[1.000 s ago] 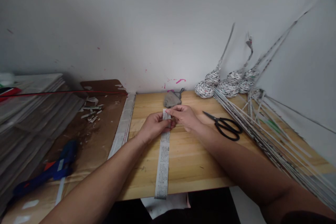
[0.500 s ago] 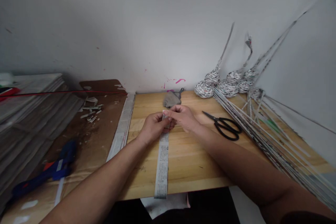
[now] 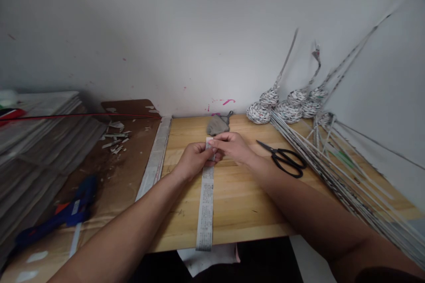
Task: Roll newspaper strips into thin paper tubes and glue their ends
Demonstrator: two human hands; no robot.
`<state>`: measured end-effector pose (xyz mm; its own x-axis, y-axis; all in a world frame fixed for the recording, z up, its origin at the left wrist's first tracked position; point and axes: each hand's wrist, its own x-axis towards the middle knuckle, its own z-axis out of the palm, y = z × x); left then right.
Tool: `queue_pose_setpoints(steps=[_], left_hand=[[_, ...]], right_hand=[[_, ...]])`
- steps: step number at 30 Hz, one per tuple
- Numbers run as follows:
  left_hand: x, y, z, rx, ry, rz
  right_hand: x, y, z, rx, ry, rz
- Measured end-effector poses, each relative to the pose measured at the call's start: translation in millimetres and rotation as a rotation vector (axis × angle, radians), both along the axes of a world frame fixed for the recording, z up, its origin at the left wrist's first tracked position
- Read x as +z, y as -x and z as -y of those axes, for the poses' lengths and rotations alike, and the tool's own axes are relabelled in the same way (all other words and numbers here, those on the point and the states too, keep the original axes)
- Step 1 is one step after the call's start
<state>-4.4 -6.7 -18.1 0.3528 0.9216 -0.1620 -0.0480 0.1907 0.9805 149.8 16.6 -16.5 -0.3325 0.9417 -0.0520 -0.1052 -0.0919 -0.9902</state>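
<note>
A long strip of printed newspaper (image 3: 206, 203) runs from the table's front edge, where its end hangs slightly over, up to my hands. My left hand (image 3: 195, 159) pinches the strip near its far end, thumb on top. From the other side, the thumb and fingers of my right hand (image 3: 232, 147) grip the same end; some fingers are hidden behind the paper. Just beyond my hands lies a grey cloth (image 3: 218, 124). Black-handled scissors (image 3: 287, 162) rest on the wood to the right of my right hand.
Woven paper gourd shapes (image 3: 259, 112) stand against the wall at the back right, beside a bundle of thin paper rolls (image 3: 318, 172). On the left are a blue glue gun (image 3: 75, 208), paper scraps (image 3: 116, 137), stacked newspaper (image 3: 29, 141) and a pile of flat strips (image 3: 156, 159).
Both hands keep their hold on the strip's far end. The fingers have shifted only slightly, and a little more of the paper's tip shows above them.
</note>
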Motion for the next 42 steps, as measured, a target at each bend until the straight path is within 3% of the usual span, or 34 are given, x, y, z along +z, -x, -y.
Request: queue_pose_setpoints(steps=[9, 15, 25, 33, 42], left_hand=[[6.5, -1.1, 4.0, -0.044, -0.059, -0.033], [4.1, -1.9, 4.4, -0.015, -0.083, -0.095], [3.5, -2.0, 5.4, -0.025, 0.070, 0.067], [4.9, -3.8, 6.4, -0.050, 0.066, 0.042], [4.7, -2.8, 6.6, -0.100, 0.054, 0.037]], right_hand=[[3.8, 2.9, 2.7, -0.065, 0.094, -0.047], [3.2, 3.9, 4.4, -0.074, 0.076, -0.022], [8.5, -1.0, 2.3, 0.074, -0.006, 0.026], [9.2, 0.5, 5.5, 0.024, 0.097, -0.058], [7.9, -0.5, 5.3, 0.034, 0.082, -0.063]])
